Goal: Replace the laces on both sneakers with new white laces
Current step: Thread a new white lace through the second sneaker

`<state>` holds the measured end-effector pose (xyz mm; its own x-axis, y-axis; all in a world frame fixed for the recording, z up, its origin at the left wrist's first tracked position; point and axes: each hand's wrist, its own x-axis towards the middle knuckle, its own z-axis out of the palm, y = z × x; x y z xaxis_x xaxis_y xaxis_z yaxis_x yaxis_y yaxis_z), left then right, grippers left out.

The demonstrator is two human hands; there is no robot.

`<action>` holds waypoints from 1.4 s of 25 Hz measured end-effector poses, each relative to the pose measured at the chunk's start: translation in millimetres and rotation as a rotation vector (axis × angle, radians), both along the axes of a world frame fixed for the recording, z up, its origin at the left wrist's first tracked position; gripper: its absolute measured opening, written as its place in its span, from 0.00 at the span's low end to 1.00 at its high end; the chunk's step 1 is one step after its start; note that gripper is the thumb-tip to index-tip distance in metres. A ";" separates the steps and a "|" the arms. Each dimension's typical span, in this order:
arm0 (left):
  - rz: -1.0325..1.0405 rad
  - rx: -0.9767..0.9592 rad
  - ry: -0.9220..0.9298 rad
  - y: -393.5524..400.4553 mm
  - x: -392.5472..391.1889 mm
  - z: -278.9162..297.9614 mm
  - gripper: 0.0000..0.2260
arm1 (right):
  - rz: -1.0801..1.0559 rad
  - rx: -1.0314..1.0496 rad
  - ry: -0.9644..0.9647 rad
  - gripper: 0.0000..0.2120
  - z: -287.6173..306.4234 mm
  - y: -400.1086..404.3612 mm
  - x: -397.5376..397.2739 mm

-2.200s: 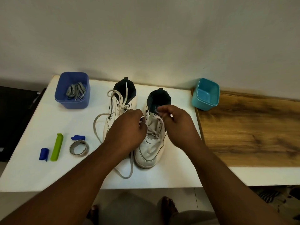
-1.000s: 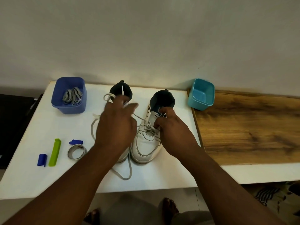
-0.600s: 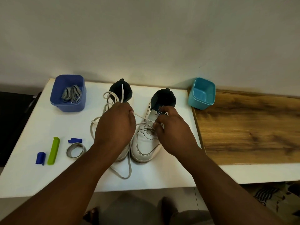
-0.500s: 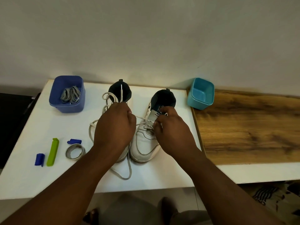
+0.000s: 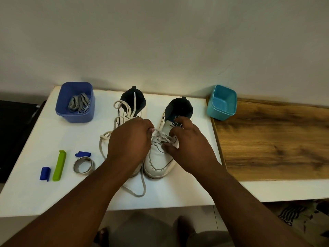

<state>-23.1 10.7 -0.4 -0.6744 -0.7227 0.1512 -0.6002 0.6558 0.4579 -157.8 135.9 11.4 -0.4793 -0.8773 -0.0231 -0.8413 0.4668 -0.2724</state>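
- While both sneakers are standing toe-toward-the-viewer on the white table, the left hand is hovering over the left sneaker with its fingers curled, pinching the white lace that is running across to the right sneaker.
- That lace is stretching from the left thumb tip to the eyelets of the right sneaker, just beside the right hand.
- The right hand is resting on the right sneaker's tongue area, thumb pressing near the lower eyelets and fingers bent over the upper ones; whether they are gripping lace I cannot tell.
- Both forearms are reaching in from the bottom edge, converging on the shoes.
- Loose lace from the left sneaker is trailing onto the table toward the near edge.
- Grey laces are lying in the blue tub at far left.
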 end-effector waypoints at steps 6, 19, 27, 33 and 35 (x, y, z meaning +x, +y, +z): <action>0.095 0.013 0.023 0.6 5.1 6.0 0.11 | -0.022 -0.016 -0.010 0.18 3.6 -0.3 0.0; 0.194 -0.265 -0.114 6.9 17.8 35.5 0.20 | -0.059 0.011 -0.034 0.18 14.9 6.7 -5.5; 0.041 -0.141 -0.277 29.2 7.8 19.8 0.12 | -0.060 0.054 -0.080 0.22 14.7 5.0 -5.0; 0.078 1.296 0.686 38.6 8.9 85.1 0.12 | -0.122 -0.169 -0.277 0.15 29.2 3.5 4.0; 0.042 1.515 0.956 33.2 8.9 82.0 0.13 | -0.112 -0.205 -0.683 0.11 37.4 -0.8 8.6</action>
<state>-14.3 43.9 81.5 -0.7384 -0.6012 -0.3056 0.2035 -0.6307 0.7488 -149.1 135.2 48.8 -0.5040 -0.8426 -0.1896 -0.4021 0.4232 -0.8119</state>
